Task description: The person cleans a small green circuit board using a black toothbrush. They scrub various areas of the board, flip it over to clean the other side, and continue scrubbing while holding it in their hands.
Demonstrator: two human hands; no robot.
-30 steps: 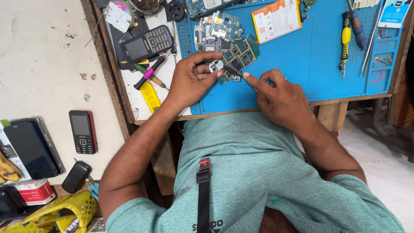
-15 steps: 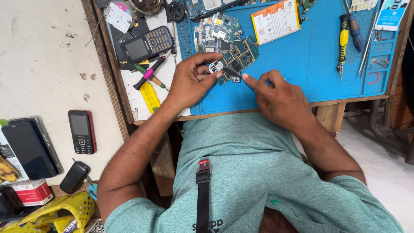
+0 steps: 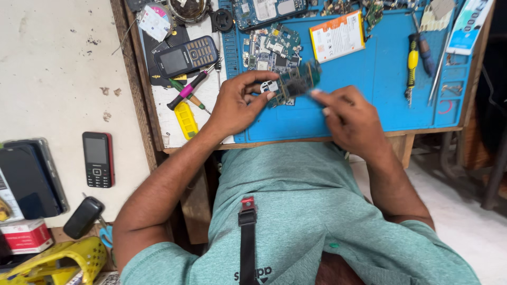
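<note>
Left hand (image 3: 235, 105) pinches the small green circuit board (image 3: 294, 83) by its left end, just above the blue mat (image 3: 369, 100) on the desk. The board's long axis runs left to right. Right hand (image 3: 351, 119), blurred, touches its right end, grip unclear. No containers nearby.

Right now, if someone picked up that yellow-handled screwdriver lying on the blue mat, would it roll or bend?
The yellow-handled screwdriver would probably stay stiff, since its shaft looks like metal. Its rounded handle suggests it could roll if nudged sideways on the flat blue mat. It looks slim, so likely light and easy to lift.
</note>
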